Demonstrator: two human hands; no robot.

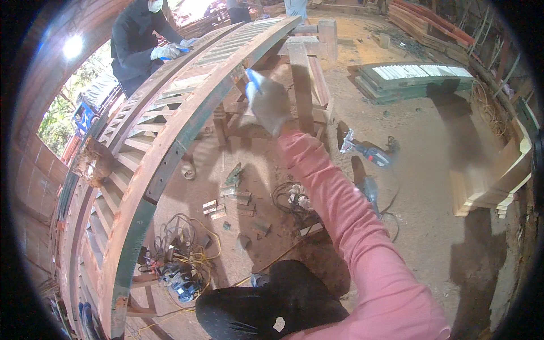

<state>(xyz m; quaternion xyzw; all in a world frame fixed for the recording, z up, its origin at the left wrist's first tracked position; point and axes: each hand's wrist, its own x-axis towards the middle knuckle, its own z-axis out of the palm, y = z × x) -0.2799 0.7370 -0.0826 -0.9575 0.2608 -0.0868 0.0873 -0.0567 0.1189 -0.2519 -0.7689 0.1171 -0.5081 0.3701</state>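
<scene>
On the dusty floor [422, 212] I see a power tool [377, 157] lying to my right, with a stack of green panels [385, 90] beyond it. Pale timber [492, 191] lies farther right, and tangled cords [170, 241] heap beside blue tools [186, 288] low on my left.

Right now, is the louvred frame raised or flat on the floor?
Raised: the louvred frame sits above the floor, with wooden supports visible beneath it.

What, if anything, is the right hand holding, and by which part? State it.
It cannot be told: the gloved right hand is near the slatted wooden frame, but its grip is too unclear to show anything held.
</scene>
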